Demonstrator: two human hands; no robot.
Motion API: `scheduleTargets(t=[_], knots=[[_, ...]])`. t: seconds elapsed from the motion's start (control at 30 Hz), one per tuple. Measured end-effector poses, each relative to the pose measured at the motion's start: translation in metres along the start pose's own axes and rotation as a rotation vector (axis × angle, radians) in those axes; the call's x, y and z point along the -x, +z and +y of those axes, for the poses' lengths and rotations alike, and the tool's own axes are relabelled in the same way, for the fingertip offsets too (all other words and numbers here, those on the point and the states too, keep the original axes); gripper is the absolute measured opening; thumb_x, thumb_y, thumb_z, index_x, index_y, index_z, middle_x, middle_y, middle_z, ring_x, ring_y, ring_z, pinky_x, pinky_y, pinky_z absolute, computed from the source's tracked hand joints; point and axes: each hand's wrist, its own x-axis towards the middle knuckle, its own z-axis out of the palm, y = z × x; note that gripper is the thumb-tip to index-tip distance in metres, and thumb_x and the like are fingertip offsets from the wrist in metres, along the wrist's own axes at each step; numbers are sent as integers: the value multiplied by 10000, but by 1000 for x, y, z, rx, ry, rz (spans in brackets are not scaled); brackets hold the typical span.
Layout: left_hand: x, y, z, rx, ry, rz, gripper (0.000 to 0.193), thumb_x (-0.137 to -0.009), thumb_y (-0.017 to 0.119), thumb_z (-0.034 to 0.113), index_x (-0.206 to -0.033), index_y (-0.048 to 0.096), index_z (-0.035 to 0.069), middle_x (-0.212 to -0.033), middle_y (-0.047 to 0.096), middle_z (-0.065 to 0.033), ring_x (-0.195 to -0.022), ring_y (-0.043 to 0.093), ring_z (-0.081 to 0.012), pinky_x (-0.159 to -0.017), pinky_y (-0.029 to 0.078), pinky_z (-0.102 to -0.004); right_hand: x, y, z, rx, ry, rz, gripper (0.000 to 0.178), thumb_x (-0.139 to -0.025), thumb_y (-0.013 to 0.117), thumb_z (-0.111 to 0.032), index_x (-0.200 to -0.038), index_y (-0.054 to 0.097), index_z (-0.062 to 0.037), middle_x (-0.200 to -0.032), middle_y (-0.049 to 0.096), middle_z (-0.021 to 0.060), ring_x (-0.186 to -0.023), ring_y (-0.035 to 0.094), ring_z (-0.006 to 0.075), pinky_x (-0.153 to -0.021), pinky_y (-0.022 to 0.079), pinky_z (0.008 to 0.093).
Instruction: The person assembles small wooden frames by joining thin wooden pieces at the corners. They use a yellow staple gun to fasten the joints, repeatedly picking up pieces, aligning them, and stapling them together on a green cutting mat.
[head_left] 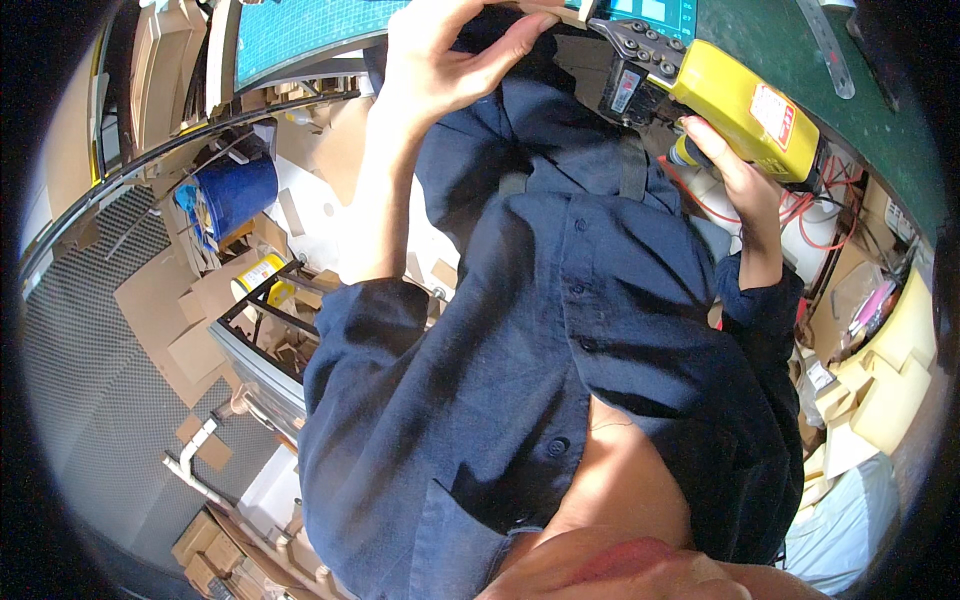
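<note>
My right hand (pixel 732 165) is closed on a yellow power tool (pixel 742 105) with a black metal head (pixel 640 45) fixed by several bolts. The tool's head points up and left, toward my left hand. At the top edge, my left hand (pixel 452 62) is closed in a pinch, thumb against fingers. A thin pale strip (pixel 565 12) runs from near its fingertips toward the tool's head. The picture's edge cuts off part of the fingers, and whether the strip touches the tool's jaws cannot be made out.
A teal cutting mat (pixel 300 38) lies on the bench, with a clear ruler (pixel 828 50) on the dark green surface at right. Red hoses (pixel 815 215) hang below. On the left are a blue bin (pixel 235 195), cardboard pieces (pixel 165 310) and a black-framed cart (pixel 265 325).
</note>
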Motion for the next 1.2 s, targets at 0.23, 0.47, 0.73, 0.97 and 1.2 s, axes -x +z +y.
scheduleTargets(t=[0.23, 0.47, 0.73, 0.97, 1.2], knots=[[-7, -5, 5, -37, -1, -81, 288, -767, 740, -86, -1005, 786, 69, -938, 760, -62, -845, 690, -207, -770, 505, -315, -1, 1, 2, -67, 21, 26, 711, -768, 774, 92, -1414, 637, -174, -1365, 648, 91, -1239, 621, 275, -1079, 469, 355], [-7, -6, 7, -23, -23, -96, 315, -765, 726, -95, -1015, 803, 79, -954, 765, -67, -850, 691, -199, -773, 500, -312, -1, 3, 2, -137, 38, 28, 707, -774, 767, 78, -1424, 623, -156, -1363, 649, 90, -1244, 619, 272, -1078, 469, 356], [10, 4, 4, 158, -170, 6, 460, -843, 720, -136, -1266, 616, 12, -1112, 723, -133, -948, 735, -230, -823, 590, -331, -2, -1, -4, -229, 185, -41, 508, -937, 665, -17, -1423, 626, -161, -1376, 632, 67, -1233, 611, 225, -1069, 468, 332], [20, 5, -8, 269, -195, -25, 581, -855, 711, -151, -1360, 482, 22, -1112, 671, -142, -1026, 736, -258, -881, 612, -377, -4, -4, -10, -330, 373, -92, 425, -993, 633, -91, -1409, 641, -177, -1393, 619, 54, -1247, 596, 196, -1072, 460, 318], [22, 5, -11, 264, -184, -18, 559, -860, 711, -146, -1352, 511, 27, -1103, 689, -137, -1026, 733, -243, -879, 604, -365, -2, -2, -5, -180, 184, -54, 552, -888, 710, 14, -1406, 642, -166, -1400, 625, 75, -1248, 609, 240, -1071, 461, 341]])
